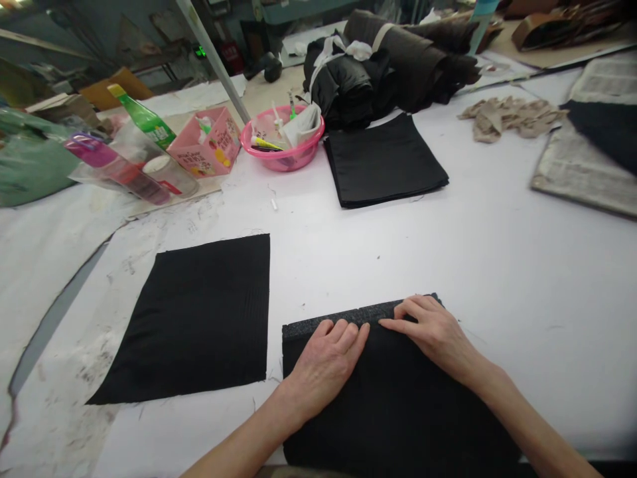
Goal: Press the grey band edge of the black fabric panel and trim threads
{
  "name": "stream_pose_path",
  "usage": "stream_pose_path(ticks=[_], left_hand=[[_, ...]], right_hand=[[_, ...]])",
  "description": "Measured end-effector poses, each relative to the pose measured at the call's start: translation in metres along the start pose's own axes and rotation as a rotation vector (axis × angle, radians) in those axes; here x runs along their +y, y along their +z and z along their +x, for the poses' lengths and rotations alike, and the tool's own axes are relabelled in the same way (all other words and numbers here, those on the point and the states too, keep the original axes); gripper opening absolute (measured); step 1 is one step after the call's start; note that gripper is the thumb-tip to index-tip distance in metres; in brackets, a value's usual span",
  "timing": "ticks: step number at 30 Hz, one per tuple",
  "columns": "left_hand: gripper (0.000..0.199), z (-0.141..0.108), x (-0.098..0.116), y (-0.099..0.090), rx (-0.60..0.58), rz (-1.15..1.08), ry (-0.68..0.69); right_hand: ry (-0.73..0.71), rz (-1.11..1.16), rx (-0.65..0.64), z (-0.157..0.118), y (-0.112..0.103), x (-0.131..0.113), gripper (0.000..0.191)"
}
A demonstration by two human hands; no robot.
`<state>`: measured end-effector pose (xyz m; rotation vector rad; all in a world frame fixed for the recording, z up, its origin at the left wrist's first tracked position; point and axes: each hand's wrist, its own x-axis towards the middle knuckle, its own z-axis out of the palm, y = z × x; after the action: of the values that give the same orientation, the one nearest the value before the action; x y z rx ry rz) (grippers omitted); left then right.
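Note:
A black cloth panel (pixel 408 411) lies on the white table in front of me, with a speckled dark grey strip (pixel 318 324) along its far edge. My left hand (pixel 331 358) rests on the panel, its fingers curled together at the strip's lower edge. To its right, my right hand (pixel 428 328) has thumb and fingers closed on the strip near the panel's far right corner. A small gap separates the two hands. Another black cloth panel (pixel 199 325) lies flat to the left, touched by neither hand.
Beyond the hands sits a stack of black cloth (pixel 388 159), beside a pink basin (pixel 283 156) of small tools. A pink box (pixel 209 143), a green bottle (pixel 149 119) and a jar (pixel 169 176) stand back left. Rolled dark fabric (pixel 413 60) and a crumpled beige cloth (pixel 512 118) lie back right.

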<state>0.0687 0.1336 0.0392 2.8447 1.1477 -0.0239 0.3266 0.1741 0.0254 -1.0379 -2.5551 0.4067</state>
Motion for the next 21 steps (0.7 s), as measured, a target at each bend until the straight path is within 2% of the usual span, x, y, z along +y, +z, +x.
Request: stream_pose_path(ticks=[7, 12, 21], left_hand=[[0.05, 0.005, 0.001, -0.002, -0.023, -0.014, 0.027], [0.05, 0.01, 0.003, -0.006, -0.038, 0.006, 0.025], [0.048, 0.016, 0.01, -0.002, -0.014, 0.033, 0.06]], right_hand=[[0.018, 0.029, 0.053, -0.004, 0.0, 0.004, 0.032], [0.03, 0.001, 0.022, -0.007, 0.0, 0.004, 0.031], [0.045, -0.03, 0.017, -0.011, -0.004, 0.006, 0.031]])
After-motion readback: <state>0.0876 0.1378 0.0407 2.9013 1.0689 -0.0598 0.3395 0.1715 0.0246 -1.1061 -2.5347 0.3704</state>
